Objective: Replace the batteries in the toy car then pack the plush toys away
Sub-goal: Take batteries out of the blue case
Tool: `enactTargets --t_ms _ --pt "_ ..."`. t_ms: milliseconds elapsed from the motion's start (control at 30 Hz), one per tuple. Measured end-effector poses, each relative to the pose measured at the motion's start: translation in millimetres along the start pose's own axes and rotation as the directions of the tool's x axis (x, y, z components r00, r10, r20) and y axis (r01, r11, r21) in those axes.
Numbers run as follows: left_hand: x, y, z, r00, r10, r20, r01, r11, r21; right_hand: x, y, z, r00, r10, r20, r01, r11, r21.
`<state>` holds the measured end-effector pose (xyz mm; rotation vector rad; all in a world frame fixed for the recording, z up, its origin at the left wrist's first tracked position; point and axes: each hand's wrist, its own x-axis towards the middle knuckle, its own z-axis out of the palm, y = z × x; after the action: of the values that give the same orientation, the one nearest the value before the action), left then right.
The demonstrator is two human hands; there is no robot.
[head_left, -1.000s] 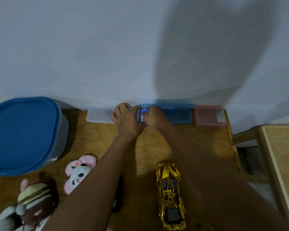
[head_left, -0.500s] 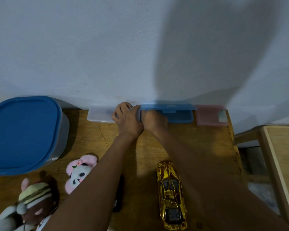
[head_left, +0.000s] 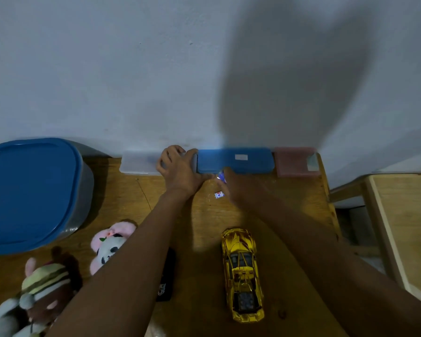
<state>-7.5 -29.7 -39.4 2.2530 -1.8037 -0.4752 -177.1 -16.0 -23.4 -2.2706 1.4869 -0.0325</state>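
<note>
Fingers [head_left: 167, 156] of left hand [head_left: 178, 166] curled over blue case [head_left: 233, 160] end, right hand [head_left: 231, 186] pinching batteries [head_left: 220, 188] just before it, gold toy car [head_left: 242, 273] nearer on wooden table [head_left: 204, 227].

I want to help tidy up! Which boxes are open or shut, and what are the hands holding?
big blue tub: lid on
blue case: shut
clear case: looks shut
pink case: looks shut
gold toy car: upright on table
left hand: resting on blue case's end
right hand: grip shut on batteries
</note>
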Motion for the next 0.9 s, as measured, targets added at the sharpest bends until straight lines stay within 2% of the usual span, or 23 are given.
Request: enactTargets --t_ms 100,233,367,533,633,733,900 --pt "2.9 -1.6 4.5 1.000 -0.005 0.013 0.005 1.000 0.022 -6.2 9.6 9.2 0.988 -0.147 -0.039 0.140 0.979 -0.150" --pt "4.8 -3.7 8.1 1.000 0.000 0.021 -0.001 0.999 0.036 -10.3 15.8 8.9 0.957 -0.289 0.029 0.290 0.940 -0.182" --pt "3.0 -1.5 6.3 1.000 -0.004 0.024 0.003 0.999 0.045 -5.9 15.5 3.2 0.950 -0.288 0.123 0.303 0.945 -0.124" --pt "1.7 -0.6 4.3 1.000 0.002 0.030 -0.003 0.999 0.040 -5.1 13.8 0.9 0.938 -0.332 0.102 0.346 0.918 -0.193" --pt "0.5 -2.2 3.5 0.999 0.036 0.035 -0.037 0.998 0.048 -6.2 9.5 4.2 0.944 -0.318 0.085 0.330 0.913 -0.241" --pt "-4.0 -3.6 0.1 0.996 0.092 0.006 -0.092 0.995 0.046 -6.9 2.7 12.6 0.973 -0.227 0.050 0.232 0.935 -0.270" --pt "-14.5 0.9 -4.8 0.952 0.304 -0.049 -0.302 0.953 0.041 -8.2 -2.3 14.0 0.999 -0.041 0.007 0.041 0.994 -0.097"
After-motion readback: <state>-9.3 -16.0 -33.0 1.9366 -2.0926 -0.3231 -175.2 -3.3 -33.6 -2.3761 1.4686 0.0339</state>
